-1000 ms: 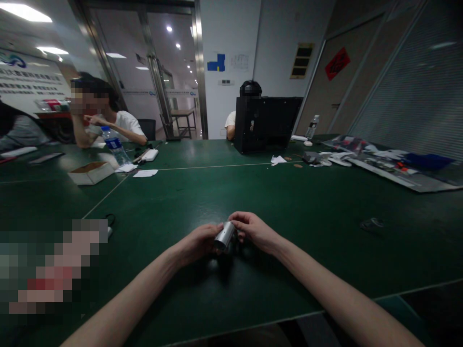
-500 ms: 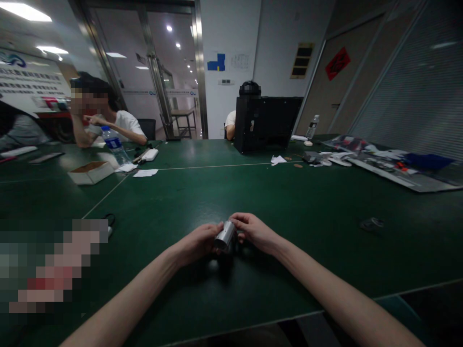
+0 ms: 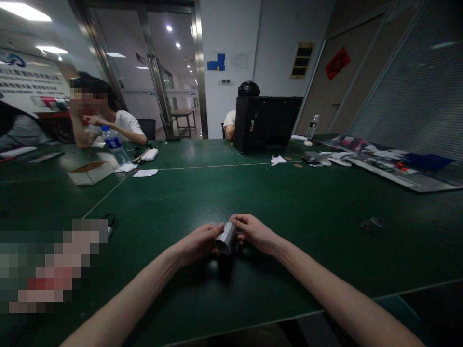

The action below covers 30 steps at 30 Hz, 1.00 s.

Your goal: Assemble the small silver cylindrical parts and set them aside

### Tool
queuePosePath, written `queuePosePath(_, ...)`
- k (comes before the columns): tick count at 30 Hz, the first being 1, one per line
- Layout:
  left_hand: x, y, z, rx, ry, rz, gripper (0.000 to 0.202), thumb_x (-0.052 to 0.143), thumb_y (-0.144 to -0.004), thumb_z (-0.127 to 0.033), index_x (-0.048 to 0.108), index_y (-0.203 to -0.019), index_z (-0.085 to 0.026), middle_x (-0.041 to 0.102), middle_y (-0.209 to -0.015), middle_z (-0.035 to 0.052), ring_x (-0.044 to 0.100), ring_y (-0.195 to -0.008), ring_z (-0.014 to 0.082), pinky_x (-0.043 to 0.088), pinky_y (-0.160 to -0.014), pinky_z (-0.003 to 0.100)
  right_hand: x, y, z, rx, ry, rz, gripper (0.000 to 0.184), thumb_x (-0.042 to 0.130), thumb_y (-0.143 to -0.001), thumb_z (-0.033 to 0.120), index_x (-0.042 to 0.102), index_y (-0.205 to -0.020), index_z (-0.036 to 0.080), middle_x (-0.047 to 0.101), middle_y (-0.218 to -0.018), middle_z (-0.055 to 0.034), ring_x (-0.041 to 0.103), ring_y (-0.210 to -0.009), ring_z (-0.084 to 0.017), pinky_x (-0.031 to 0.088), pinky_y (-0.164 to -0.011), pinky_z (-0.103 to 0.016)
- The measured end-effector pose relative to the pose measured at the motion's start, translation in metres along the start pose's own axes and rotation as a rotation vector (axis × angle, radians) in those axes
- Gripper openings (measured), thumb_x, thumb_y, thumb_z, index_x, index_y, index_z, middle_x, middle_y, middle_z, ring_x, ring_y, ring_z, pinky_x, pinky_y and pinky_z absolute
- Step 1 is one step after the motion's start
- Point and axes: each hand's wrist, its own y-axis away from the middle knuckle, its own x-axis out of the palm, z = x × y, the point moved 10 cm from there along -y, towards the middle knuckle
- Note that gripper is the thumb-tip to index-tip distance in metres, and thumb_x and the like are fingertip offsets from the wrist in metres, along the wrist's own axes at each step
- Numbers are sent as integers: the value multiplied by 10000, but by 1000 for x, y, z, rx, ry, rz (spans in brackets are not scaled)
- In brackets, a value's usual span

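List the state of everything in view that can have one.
metal cylinder, tilted, held between both hands.
left hand, closed on the metal cylinder's left side.
right hand, fingers pinching the metal cylinder's right side.
cardboard box, open, lying flat on the table.
water bottle, upright, behind the cardboard box.
far water bottle, upright.

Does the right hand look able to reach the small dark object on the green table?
Probably yes: only bare green table lies between the right hand and the small dark object. That hand and the left hand both grip a shiny metal cylinder, though.
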Motion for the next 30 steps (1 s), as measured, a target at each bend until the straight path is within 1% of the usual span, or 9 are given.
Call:
queuePosePath(4, 5, 1, -3, 23, -2, 49, 479, 668, -749, -534, 645, -915, -86, 612, -812, 57, 515, -668, 114, 370, -630, 229, 2, 1, 5, -29, 4, 17, 374, 717, -702, 477, 581, -802, 143, 517, -662, 31, 451, -514, -49, 352, -436, -152)
queuePosePath(7, 5, 1, -4, 30, -9, 61, 444, 659, -774, -502, 650, -950, -95, 609, -865, 67, 511, -698, 119, 377, -647, 230, 2, 3, 9, -44, 6, 18, 346, 735, -691, 448, 599, -801, 150, 534, -692, 23, 466, -545, -58, 352, -446, -157)
queuePosePath(13, 10, 0, -9, 81, -122, 113, 410, 622, -818, -458, 654, -1014, -99, 588, -881, 67, 496, -724, 124, 378, -648, 223, -2, 4, 13, -39, 30, -39, 324, 752, -675, 409, 625, -823, 151, 572, -715, 13, 485, -575, -67, 353, -468, -164)
queuePosePath(17, 7, 1, -12, 101, -232, 71, 429, 611, -817, -475, 638, -1061, -124, 605, -919, 66, 517, -753, 135, 389, -678, 235, -2, 5, 17, -53, 42, -57, 308, 748, -679, 389, 640, -837, 148, 594, -740, 8, 469, -552, -56, 348, -471, -170)
queuePosePath(21, 3, 2, -15, 109, -338, 35, 413, 614, -810, -469, 624, -1066, -144, 622, -980, 65, 552, -831, 162, 406, -741, 261, -4, 5, 19, -82, 32, -58, 292, 759, -667, 350, 636, -851, 160, 590, -766, 19, 474, -563, -53, 354, -482, -170)
queuePosePath(27, 1, 2, -21, 150, -429, -4, 366, 677, -766, -382, 611, -1049, -160, 632, -1036, 56, 564, -953, 196, 417, -823, 292, -5, 5, 19, -120, 41, -37, 272, 760, -670, 297, 628, -873, 172, 601, -803, 19, 507, -592, -56, 362, -490, -166)
queuePosePath(30, -1, 2, -22, 160, -420, -19, 371, 696, -749, -336, 607, -1063, -159, 637, -1043, 60, 570, -959, 201, 422, -833, 303, -4, 4, 20, -131, 51, -31, 277, 762, -667, 300, 624, -871, 174, 610, -806, 15, 519, -598, -63, 361, -485, -168)
